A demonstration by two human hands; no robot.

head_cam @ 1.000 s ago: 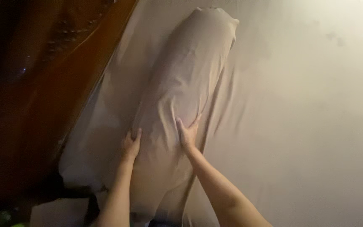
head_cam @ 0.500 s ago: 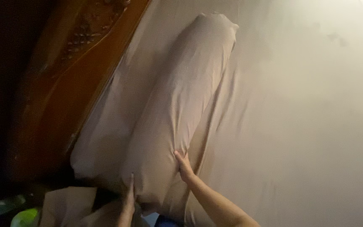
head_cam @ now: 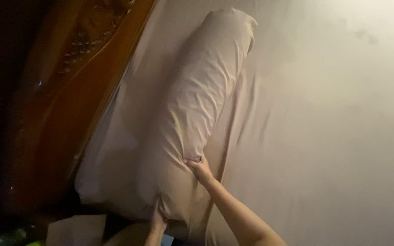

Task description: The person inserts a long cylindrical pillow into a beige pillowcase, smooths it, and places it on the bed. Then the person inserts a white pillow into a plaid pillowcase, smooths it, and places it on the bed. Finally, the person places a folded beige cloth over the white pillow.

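You are gripping a long beige pillow (head_cam: 192,118) with both hands, and everything else sits around it. To the pillow's left, a carved wooden headboard (head_cam: 64,100) is running alongside, with a strip of bed sheet between them. At the pillow's near end, your left hand (head_cam: 157,222) is pinching the fabric, fingers closed into a bunched fold at the lower edge. Further up the pillow's right side, your right hand (head_cam: 198,167) is clenching a gather of the cover, fingers curled tight into it. The pillow is lying lengthwise on the beige bed sheet (head_cam: 324,136), which is spreading out wrinkled to its right. A pale folded cloth (head_cam: 76,230) is lying below the pillow's near left corner.
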